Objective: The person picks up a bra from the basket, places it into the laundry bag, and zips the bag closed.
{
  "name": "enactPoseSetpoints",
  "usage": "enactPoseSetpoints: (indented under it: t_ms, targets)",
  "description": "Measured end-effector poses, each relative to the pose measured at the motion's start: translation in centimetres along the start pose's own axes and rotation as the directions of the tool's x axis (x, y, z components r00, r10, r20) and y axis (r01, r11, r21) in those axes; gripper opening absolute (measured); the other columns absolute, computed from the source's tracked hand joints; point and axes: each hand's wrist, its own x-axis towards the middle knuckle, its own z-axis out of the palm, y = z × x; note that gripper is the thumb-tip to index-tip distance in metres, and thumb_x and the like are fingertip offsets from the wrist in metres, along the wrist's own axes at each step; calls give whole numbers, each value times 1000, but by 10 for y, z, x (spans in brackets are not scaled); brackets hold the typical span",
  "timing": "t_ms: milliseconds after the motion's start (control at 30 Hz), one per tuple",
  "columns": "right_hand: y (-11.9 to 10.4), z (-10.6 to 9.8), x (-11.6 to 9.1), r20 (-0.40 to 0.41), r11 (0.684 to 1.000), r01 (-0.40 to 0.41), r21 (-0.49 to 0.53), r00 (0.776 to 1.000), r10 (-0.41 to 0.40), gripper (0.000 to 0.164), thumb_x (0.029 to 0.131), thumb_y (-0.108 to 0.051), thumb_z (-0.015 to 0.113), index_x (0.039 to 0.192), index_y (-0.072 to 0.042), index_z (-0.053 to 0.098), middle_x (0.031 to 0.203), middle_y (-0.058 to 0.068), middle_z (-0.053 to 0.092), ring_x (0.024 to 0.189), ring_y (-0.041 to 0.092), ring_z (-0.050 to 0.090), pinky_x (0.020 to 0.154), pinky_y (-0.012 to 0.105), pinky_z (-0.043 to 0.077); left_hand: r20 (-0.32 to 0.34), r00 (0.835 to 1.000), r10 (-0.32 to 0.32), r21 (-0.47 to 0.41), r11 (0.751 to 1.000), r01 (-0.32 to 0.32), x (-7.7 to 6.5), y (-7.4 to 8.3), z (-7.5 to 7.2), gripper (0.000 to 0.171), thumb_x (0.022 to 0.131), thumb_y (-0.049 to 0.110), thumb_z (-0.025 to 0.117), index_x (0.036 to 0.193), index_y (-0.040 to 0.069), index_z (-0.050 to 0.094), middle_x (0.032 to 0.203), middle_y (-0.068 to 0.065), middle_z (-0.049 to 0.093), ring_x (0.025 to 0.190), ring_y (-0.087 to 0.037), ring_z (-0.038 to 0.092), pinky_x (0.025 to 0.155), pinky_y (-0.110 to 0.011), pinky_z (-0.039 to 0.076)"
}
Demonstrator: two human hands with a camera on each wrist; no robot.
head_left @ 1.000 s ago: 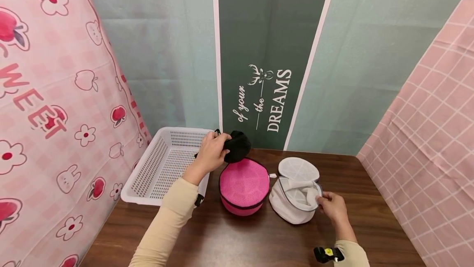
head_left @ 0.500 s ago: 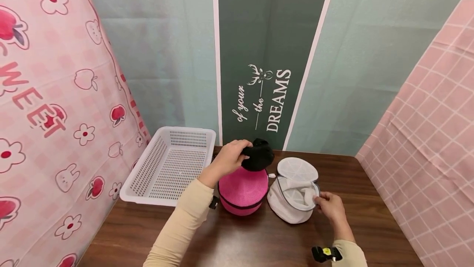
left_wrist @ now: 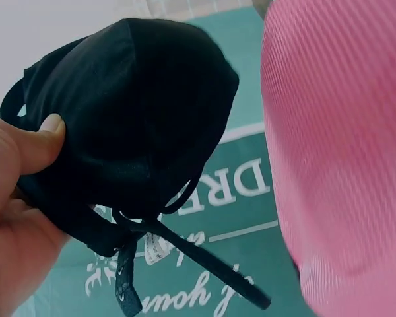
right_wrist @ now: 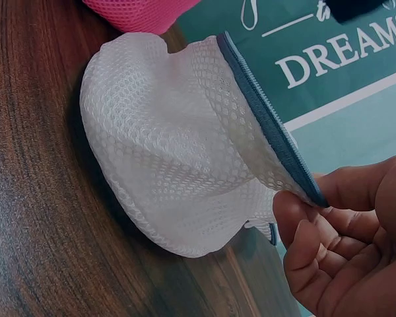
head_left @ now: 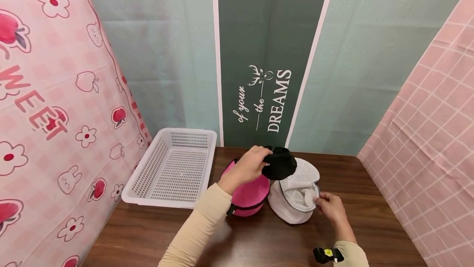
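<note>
My left hand (head_left: 252, 163) pinches a folded black bra (head_left: 280, 164) at its edge, holding it up between the pink and white bags. In the left wrist view its moulded cup (left_wrist: 152, 99) faces the camera, and thin straps (left_wrist: 211, 264) dangle below. My right hand (head_left: 331, 207) pinches the zipped rim (right_wrist: 270, 119) of a round white mesh laundry bag (head_left: 289, 207) between thumb and fingers. That bag stands unzipped with its lid (head_left: 309, 172) folded back, partly covered by the bra in the head view. White cloth (head_left: 301, 195) lies inside it.
A round pink mesh laundry bag (head_left: 253, 193), lid down, stands left of the white one, partly behind my left arm. A white perforated plastic basket (head_left: 129, 189) sits at the left on the wooden table (head_left: 281, 242). Printed cloths hang on three sides.
My left hand has carried the black bra rightward, from the basket's right edge across the pink bag to the white bag's lid. The right hand keeps its hold on the rim.
</note>
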Motion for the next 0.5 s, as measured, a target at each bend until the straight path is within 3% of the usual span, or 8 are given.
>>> enactPoseSetpoints:
  t_ms: [233, 500]
  targets:
    - [0, 0, 0, 18, 1000, 1, 15, 1000, -1, 30, 89, -3, 56, 107, 21, 50, 74, 10, 59, 66, 21, 58, 58, 34, 51, 18, 1000, -22, -2, 1000, 22, 9, 14, 11, 16, 84, -1, 63, 99, 4, 60, 100, -6, 62, 93, -20, 51, 82, -24, 41]
    - [-2, 1, 0, 26, 1000, -1, 25, 1000, 1, 29, 90, -4, 56, 105, 20, 51, 72, 7, 58, 65, 20, 57, 56, 29, 49, 93, 995, -21, 41, 999, 17, 14, 25, 29, 15, 84, 3, 64, 98, 8, 61, 97, -2, 62, 93, -18, 50, 83, -21, 39]
